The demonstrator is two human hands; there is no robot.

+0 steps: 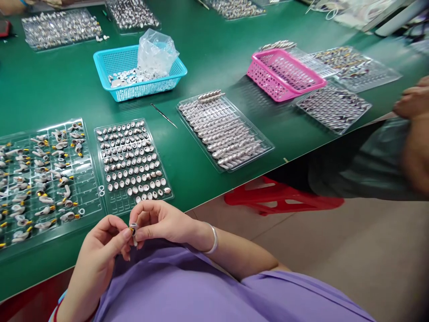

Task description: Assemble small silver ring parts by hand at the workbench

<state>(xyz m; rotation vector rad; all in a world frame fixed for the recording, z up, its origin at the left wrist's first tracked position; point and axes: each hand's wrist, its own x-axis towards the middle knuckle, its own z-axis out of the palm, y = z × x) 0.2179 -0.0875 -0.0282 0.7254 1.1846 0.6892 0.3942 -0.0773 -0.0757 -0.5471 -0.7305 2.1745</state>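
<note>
Close to my body, just off the table's front edge, both hands meet around a small white earbud piece (133,227) with a dark opening and a bit of yellow. My left hand (103,248) pinches it between thumb and fingertips. From the other side, my right hand (163,223) grips it too, its fingers curled. Beyond my hands lies a clear tray (117,205) with rows of oval white earbud shells. To its left, a larger clear tray (90,190) holds white earbud bodies with yellow tabs.
Tweezers (163,115) lie behind a tray (268,146) of stacked pale parts. Farther back stand a blue basket (134,92) with a plastic bag (157,52) and a pink basket (266,79). A co-worker's hand (414,100) is at right, above a red stool (284,203).
</note>
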